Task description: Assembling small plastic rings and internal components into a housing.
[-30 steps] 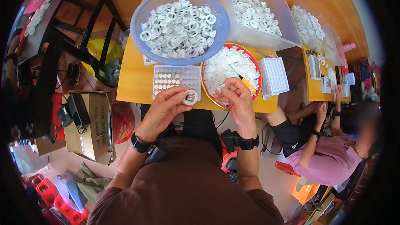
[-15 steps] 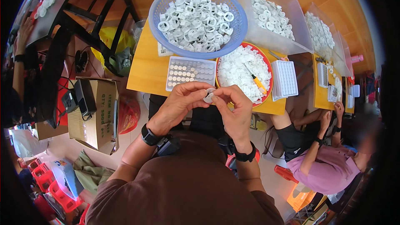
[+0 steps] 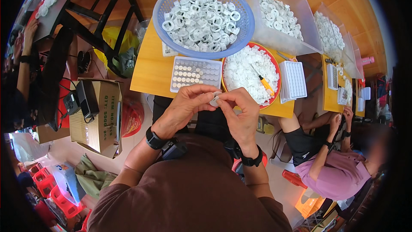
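Observation:
Between my two hands, just off the table's near edge, is a small round white plastic part (image 3: 215, 99). My left hand (image 3: 188, 108) pinches it from the left. My right hand (image 3: 241, 114) has thumb and forefinger closed on its right side; the fingers hide much of the part. Beyond my left hand lies a white tray (image 3: 175, 87) with rows of round pockets, some filled with small pale discs. Right of it, a red-rimmed round tray (image 3: 278, 74) holds a heap of small white pieces, with a yellow-handled screwdriver (image 3: 266, 87) lying on top.
A blue plastic basket (image 3: 159, 6) full of white ring-shaped parts stands behind the trays. To its right is a clear bin (image 3: 296, 45) with more parts. Stacked white trays (image 3: 293, 81) sit at the table's right. A co-worker (image 3: 330, 167) sits at right; a cardboard box (image 3: 98, 116) stands left.
Both hands stay almost in place around the white part, which looks slightly turned between the fingertips. At the far left, another person's arm has shifted.

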`<state>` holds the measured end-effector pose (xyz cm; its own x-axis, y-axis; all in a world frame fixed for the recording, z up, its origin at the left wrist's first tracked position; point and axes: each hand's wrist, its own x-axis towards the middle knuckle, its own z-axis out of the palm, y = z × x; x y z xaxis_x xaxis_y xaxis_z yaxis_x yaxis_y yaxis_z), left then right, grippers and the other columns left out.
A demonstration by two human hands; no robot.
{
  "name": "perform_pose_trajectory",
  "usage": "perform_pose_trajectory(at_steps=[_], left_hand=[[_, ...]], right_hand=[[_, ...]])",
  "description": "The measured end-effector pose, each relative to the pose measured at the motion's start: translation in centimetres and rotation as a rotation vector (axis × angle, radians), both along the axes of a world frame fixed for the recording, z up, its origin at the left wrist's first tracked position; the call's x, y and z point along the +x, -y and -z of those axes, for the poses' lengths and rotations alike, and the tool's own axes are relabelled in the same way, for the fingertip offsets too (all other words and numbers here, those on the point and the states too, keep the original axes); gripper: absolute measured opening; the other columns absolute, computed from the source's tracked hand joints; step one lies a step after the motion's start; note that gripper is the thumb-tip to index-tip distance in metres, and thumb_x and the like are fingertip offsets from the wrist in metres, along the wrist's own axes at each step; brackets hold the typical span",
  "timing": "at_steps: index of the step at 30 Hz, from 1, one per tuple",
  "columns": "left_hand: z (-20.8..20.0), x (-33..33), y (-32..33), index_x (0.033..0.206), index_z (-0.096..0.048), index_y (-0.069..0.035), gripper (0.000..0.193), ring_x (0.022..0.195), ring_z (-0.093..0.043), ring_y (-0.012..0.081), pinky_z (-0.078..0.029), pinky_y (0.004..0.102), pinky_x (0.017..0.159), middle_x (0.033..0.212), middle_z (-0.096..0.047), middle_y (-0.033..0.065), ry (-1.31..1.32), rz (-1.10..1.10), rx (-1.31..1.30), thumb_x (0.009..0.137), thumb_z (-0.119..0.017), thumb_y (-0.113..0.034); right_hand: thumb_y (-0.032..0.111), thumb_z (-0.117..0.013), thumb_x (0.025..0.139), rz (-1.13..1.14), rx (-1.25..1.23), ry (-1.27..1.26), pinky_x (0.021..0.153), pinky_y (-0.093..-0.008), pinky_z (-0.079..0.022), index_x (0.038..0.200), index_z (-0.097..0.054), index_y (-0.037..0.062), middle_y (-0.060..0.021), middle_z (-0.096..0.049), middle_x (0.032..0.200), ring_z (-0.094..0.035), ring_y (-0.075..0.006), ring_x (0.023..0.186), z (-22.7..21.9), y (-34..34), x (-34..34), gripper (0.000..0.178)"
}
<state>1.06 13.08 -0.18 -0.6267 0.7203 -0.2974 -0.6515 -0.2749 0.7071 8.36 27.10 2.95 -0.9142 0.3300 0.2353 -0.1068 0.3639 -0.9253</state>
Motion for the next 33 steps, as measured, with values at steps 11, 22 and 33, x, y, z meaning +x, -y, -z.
perform_pose_trajectory(at_steps=[11,22,33], left_hand=[[-0.7,0.2,-0.5,0.106,-0.061,0.001,0.022,0.088,-0.061,0.0148,-0.054,0.0261,0.074,0.101,-0.062,0.0103,-0.033,-0.039,-0.034,0.086,-0.057,-0.009],[-0.9,0.6,-1.0,0.100,-0.061,0.000,0.017,0.088,-0.060,0.0133,-0.053,0.0256,0.073,0.097,-0.063,0.0093,-0.189,-0.056,-0.074,0.085,-0.057,-0.006],[-0.5,1.0,-1.9,0.094,-0.062,0.003,0.013,0.080,-0.061,0.0144,-0.055,0.0246,0.069,0.092,-0.050,0.0052,-0.302,-0.182,-0.095,0.083,-0.060,-0.003]], right_hand=[[-0.006,-0.064,0.071,0.122,0.345,-0.129,0.054,-0.0296,-0.043,0.083,-0.061,0.0016,-0.0084,-0.053,0.074,-0.055,-0.0228,0.064,0.4,1.0,0.4,0.015],[-0.006,-0.066,0.071,0.101,0.305,-0.141,0.055,-0.0245,-0.044,0.092,-0.062,0.0018,-0.0068,-0.053,0.075,-0.056,-0.0164,0.066,0.9,0.6,0.8,0.023],[0.001,-0.058,0.082,0.088,-0.514,0.100,0.061,-0.0198,-0.046,0.092,-0.057,-0.0029,-0.0048,-0.058,0.078,-0.055,-0.0081,0.068,2.0,0.6,0.5,0.011]])
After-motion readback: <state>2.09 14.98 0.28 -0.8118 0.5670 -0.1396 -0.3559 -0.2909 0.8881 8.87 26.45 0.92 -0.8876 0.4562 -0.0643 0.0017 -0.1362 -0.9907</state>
